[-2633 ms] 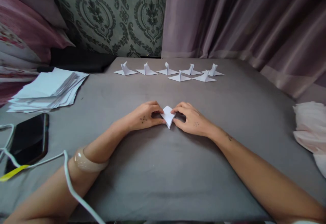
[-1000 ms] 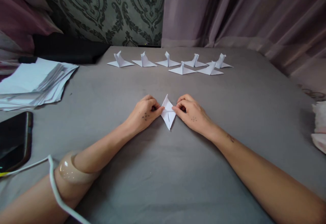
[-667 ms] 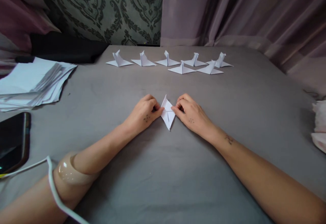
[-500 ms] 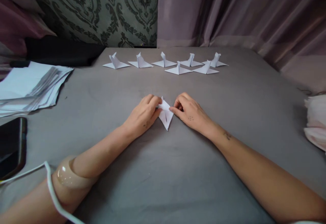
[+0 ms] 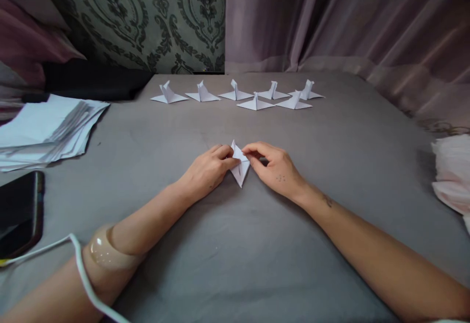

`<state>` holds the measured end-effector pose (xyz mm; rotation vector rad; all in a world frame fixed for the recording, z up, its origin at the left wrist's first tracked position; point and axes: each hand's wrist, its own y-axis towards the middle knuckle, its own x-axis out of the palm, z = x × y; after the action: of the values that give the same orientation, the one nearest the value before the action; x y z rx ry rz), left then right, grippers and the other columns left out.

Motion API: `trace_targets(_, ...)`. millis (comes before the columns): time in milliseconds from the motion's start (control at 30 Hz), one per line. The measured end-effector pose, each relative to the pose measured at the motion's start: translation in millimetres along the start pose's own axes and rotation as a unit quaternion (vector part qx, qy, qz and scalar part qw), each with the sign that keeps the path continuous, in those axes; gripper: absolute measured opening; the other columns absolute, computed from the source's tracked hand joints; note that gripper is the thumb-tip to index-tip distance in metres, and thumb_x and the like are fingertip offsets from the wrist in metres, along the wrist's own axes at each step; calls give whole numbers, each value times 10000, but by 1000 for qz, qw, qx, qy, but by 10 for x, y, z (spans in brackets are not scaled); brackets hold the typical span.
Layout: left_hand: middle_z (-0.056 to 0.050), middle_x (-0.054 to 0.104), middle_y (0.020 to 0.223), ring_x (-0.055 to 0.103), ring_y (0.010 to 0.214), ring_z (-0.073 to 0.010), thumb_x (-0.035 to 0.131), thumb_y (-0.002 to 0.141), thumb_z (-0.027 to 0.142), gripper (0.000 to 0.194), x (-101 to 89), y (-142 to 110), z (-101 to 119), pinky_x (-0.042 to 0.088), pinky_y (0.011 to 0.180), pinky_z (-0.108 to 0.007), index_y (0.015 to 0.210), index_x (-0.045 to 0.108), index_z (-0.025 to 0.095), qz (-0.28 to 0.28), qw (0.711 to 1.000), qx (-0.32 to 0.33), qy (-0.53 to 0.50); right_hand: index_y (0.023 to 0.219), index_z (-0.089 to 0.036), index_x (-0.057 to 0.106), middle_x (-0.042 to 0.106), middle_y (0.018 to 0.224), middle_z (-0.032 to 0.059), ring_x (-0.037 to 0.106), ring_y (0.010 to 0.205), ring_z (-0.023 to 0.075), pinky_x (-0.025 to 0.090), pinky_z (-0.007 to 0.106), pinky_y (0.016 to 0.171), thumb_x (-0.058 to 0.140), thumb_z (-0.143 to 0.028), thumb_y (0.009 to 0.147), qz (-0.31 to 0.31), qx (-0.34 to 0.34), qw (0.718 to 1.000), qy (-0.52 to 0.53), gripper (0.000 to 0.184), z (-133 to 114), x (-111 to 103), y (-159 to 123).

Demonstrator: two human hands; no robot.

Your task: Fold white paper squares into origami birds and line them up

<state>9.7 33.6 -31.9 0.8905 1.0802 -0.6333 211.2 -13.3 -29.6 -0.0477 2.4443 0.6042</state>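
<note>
A small piece of folded white paper (image 5: 241,170), diamond-shaped with a slit down its lower half, lies on the grey cloth in front of me. My left hand (image 5: 213,169) grips its left side, the thumb pressed on top across the middle. At its upper right edge, my right hand (image 5: 273,166) pinches the paper between thumb and fingertips. Parts of the folds are hidden under the fingers. Farther back stand several finished paper figures (image 5: 256,103), white, with flat pointed wings and an upright middle.
To the left lies a stack of white paper sheets (image 5: 33,122), with a black phone (image 5: 22,213) nearer me. A white cable (image 5: 82,274) crosses my left forearm. Black fabric (image 5: 95,80) lies at the back left, and pale crumpled cloth (image 5: 453,171) at the right edge.
My left thumb has slid right, onto the paper's middle. My right fingers have come in to the upper right edge and closed there. The view has shifted slightly.
</note>
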Motion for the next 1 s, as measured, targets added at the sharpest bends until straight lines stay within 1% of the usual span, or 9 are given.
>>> trace_targets(100,-81,605,950,556,836,-174,343,960,152,363,-8,-32,-8,490,756,-306,1097,676,201,21,999,2,-29,1029,-213,643,702,1008,38,632,937,173,482,305,839,436,-60,882,-66,-61,994,-66,297,-20,-24,-34)
trace_targets(133,-77,615,955,568,825,-164,366,948,145,347,-24,-46,-11,493,748,-293,1089,678,200,37,998,-15,-52,1047,-211,638,700,1029,46,626,963,184,479,315,848,420,-42,877,-87,-69,990,-86,324,-22,-36,-45)
trace_targets(267,-53,643,948,590,730,-113,443,864,110,276,-130,-106,-33,489,664,-233,947,697,180,179,964,-168,-101,1066,-215,632,696,1054,59,618,989,208,479,338,848,404,-17,854,-119,-63,982,-133,369,-43,-65,-76)
trace_targets(333,-47,647,932,597,735,-115,447,840,106,279,-167,-131,-37,489,659,-236,908,704,189,207,958,-182,-84,1062,-218,635,698,1048,59,617,981,210,480,339,839,407,-13,846,-125,-59,980,-144,376,-55,-65,-80)
trace_targets(467,-85,657,986,615,874,-173,428,850,101,320,-161,-151,-3,511,763,-295,997,704,169,122,989,-69,-43,1072,-220,630,697,1052,57,612,974,207,478,332,826,412,-27,857,-130,-62,978,-152,362,-67,-64,-77)
trace_targets(533,-98,659,988,607,875,-190,409,857,96,338,-145,-148,20,516,776,-320,1023,698,151,73,997,-29,-14,1074,-219,627,694,1050,54,608,968,203,477,329,824,408,-30,864,-134,-63,977,-154,358,-70,-68,-75)
trace_targets(733,-120,652,950,593,851,-211,333,912,125,377,-187,-119,72,528,733,-341,1024,692,135,-35,998,-14,55,1135,-201,620,654,1099,74,566,984,212,485,343,835,394,-31,879,-150,-66,969,-186,382,-93,-64,-81)
trace_targets(800,-122,646,946,589,849,-212,318,923,126,386,-198,-117,79,529,733,-343,1027,690,130,-50,997,-17,62,1156,-203,625,632,1110,84,549,992,219,491,350,831,396,-44,890,-155,-67,964,-206,384,-98,-55,-85)
trace_targets(1000,-98,631,954,576,821,-195,389,873,117,337,-151,-134,54,521,737,-329,1032,681,170,-26,997,-31,63,1149,-209,648,616,1068,98,538,986,230,502,361,808,393,-57,899,-146,-70,956,-245,389,-93,-54,-109)
